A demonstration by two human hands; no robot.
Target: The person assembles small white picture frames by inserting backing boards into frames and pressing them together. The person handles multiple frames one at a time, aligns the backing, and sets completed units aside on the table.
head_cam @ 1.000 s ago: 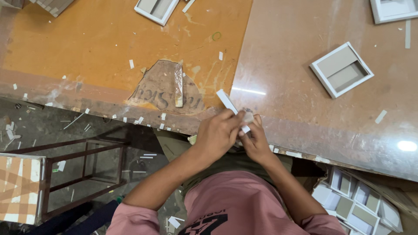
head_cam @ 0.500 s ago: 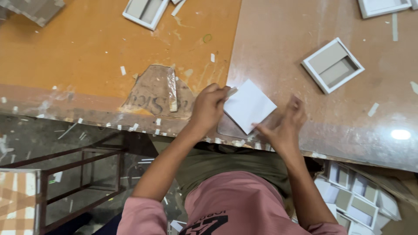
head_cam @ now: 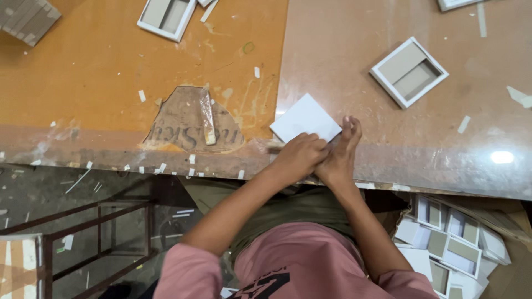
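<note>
A white square card [head_cam: 305, 118] is held flat at the near edge of the worn table [head_cam: 360, 55], pinned under the curled fingers of the left hand [head_cam: 299, 158] and pressed at its right corner by the closed right hand [head_cam: 339, 158]. By the look of it, the piece is only partly worked (no raised frame is seen on it), whereas a finished white tray [head_cam: 409, 72] lies well apart on the table and many more are heaped in the box [head_cam: 454, 246] below.
</note>
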